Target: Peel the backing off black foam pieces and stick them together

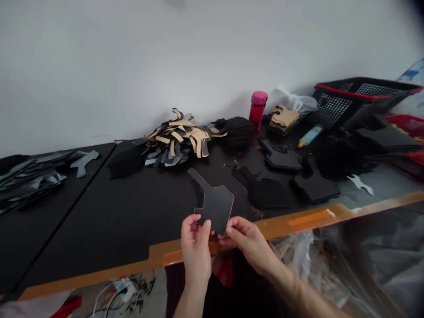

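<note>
The left hand (195, 249) and right hand (250, 243) pinch a black cut-out (215, 204) by its wide end between thumbs and fingers, holding it up over the orange table edge (308, 218), its flat face open to view, with matching stacks (314, 186) beyond that edge.

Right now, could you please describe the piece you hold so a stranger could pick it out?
Above the black, orange-edged table's front edge, find the left hand and right hand. Between them is a flat black cut-out with a narrow stem, the only piece lifted off the table.
</note>
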`<state>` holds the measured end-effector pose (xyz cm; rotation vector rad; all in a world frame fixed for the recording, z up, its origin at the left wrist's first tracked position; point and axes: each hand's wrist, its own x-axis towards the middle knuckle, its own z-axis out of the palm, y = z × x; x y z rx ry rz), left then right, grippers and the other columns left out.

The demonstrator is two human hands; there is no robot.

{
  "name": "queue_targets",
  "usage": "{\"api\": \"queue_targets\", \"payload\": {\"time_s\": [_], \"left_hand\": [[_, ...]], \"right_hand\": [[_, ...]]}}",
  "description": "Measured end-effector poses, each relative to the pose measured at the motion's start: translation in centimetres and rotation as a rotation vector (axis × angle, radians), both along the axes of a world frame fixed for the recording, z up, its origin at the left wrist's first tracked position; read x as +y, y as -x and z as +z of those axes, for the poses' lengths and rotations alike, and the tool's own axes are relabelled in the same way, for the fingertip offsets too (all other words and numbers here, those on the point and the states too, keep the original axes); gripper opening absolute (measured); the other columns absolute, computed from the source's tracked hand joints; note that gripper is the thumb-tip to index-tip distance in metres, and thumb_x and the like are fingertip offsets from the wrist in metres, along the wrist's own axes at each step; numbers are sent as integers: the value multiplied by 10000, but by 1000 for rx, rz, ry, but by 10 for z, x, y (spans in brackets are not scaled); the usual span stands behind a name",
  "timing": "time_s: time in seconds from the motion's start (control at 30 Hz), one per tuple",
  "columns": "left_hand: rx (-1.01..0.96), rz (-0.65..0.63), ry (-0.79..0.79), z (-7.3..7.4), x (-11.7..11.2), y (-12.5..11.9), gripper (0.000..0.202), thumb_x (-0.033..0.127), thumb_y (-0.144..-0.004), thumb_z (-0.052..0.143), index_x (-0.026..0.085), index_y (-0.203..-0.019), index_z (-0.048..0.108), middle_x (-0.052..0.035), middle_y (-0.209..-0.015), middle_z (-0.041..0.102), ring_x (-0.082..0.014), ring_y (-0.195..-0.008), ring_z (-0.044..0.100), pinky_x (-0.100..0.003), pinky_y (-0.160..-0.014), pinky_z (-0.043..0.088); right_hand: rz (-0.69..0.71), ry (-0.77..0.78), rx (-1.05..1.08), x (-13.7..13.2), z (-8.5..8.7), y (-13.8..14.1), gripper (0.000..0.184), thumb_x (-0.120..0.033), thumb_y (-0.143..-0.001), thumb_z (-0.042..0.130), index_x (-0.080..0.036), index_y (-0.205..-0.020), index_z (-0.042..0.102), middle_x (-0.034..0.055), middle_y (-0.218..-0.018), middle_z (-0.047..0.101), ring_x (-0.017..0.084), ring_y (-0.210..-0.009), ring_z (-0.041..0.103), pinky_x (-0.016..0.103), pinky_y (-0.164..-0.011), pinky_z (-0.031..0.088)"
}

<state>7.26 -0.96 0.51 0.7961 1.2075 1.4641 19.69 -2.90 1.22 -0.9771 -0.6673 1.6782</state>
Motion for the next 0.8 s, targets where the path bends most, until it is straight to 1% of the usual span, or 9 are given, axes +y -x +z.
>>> {"api": "queue_targets", "payload": {"time_s": [0.13,0.23,0.33,0.4,0.5,0.57,0.67,0.73,0.8], "left_hand": [[-47,65,39,6,-2,5,373,316,-681,735,215,-965,516,24,-826,526,-81,-627,557,-197,-568,486],[-112,122,100,14,-3,14,433,330,-600,785,216,-928,527,38,-776,526,-76,-548,535,-195,-494,475],[-127,184,130,19,-5,24,468,352,-550,809,218,-911,542,40,-746,531,-80,-533,521,-189,-462,460],[-99,192,126,19,-6,29,462,368,-561,804,221,-918,550,35,-749,539,-81,-553,522,-181,-475,457],[30,145,122,11,-8,35,423,404,-633,758,229,-965,562,12,-834,571,-92,-655,551,-184,-570,472],[201,120,96,5,-10,39,365,441,-703,697,235,-980,576,-18,-990,582,-133,-836,574,-226,-714,484],[520,116,-3,2,-14,43,276,461,-781,607,235,-940,609,-38,-1221,503,-209,-1137,479,-296,-921,421],[637,71,-80,4,-17,45,265,457,-802,577,236,-940,622,-47,-1289,450,-235,-1194,440,-309,-928,426],[632,-2,-151,8,-19,44,266,439,-814,564,236,-975,624,-63,-1324,419,-242,-1186,457,-306,-898,457]], "right_hand": [[21,-5,6,2,5,12,340,-457,-716,681,-171,-785,511,0,-760,587,109,-722,601,274,-753,507],[82,-86,0,3,13,26,329,-465,-745,644,-180,-782,482,1,-775,580,101,-725,585,253,-741,493],[142,-157,-50,5,19,40,281,-448,-804,565,-195,-802,443,-9,-751,558,83,-664,541,215,-654,466],[157,-211,-154,7,21,46,219,-400,-842,501,-197,-809,428,-12,-733,541,73,-612,490,196,-591,426],[135,-324,-387,10,22,49,106,-282,-840,456,-187,-799,432,-11,-716,501,71,-600,430,186,-555,374],[95,-423,-535,12,23,49,41,-207,-804,451,-185,-780,426,-7,-723,473,79,-631,424,188,-565,366],[24,-587,-681,15,25,46,69,-128,-752,437,-186,-766,402,2,-756,461,93,-687,437,210,-627,381],[-4,-648,-717,16,26,44,94,-102,-741,425,-185,-772,395,7,-772,463,98,-705,444,221,-656,390],[-13,-676,-724,17,25,43,102,-94,-743,422,-185,-778,393,8,-779,463,97,-708,447,218,-655,394]]}}
